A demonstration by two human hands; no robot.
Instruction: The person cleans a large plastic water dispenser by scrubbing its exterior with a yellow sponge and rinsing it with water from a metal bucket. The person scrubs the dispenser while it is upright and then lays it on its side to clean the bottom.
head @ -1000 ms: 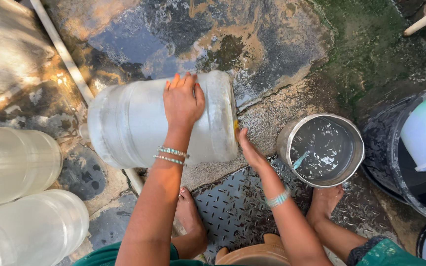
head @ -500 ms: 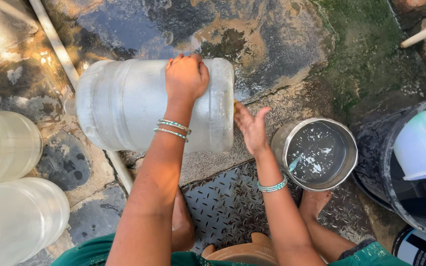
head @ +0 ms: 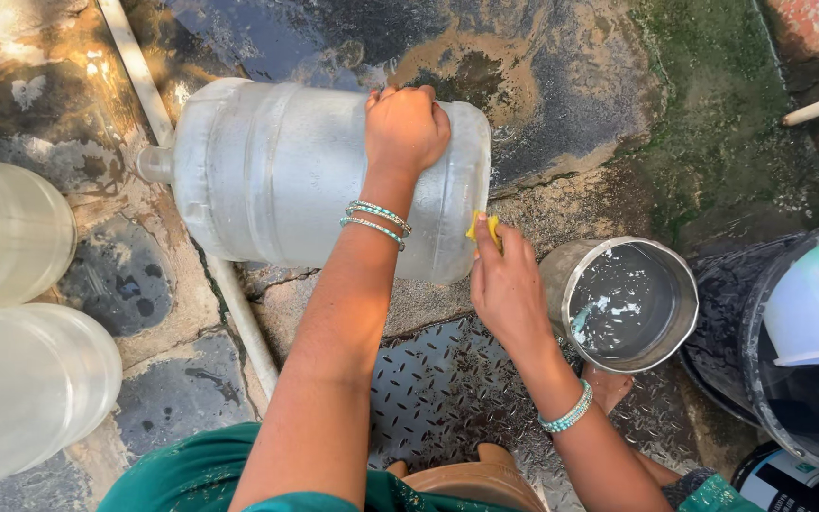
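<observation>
A large clear plastic water jug point(head: 277, 180) lies on its side on wet stone, neck pointing left. My left hand point(head: 405, 128) grips over its top near the base end, steadying it. My right hand point(head: 506, 284) presses a small yellow scrubber point(head: 485, 228) against the jug's flat bottom. Both wrists wear beaded bangles.
A steel pot point(head: 627, 303) with soapy water stands right of my right hand. A black tub point(head: 803, 417) holding a white container sits at the far right. Two more clear jugs point(head: 11, 313) lie at the left. A white pipe point(head: 191, 209) runs under the jug. A checkered metal plate point(head: 447, 389) lies below.
My right hand has closed in from open fingers beside the jug onto the yellow scrubber at the jug's bottom. The left hand has stayed on top of the jug.
</observation>
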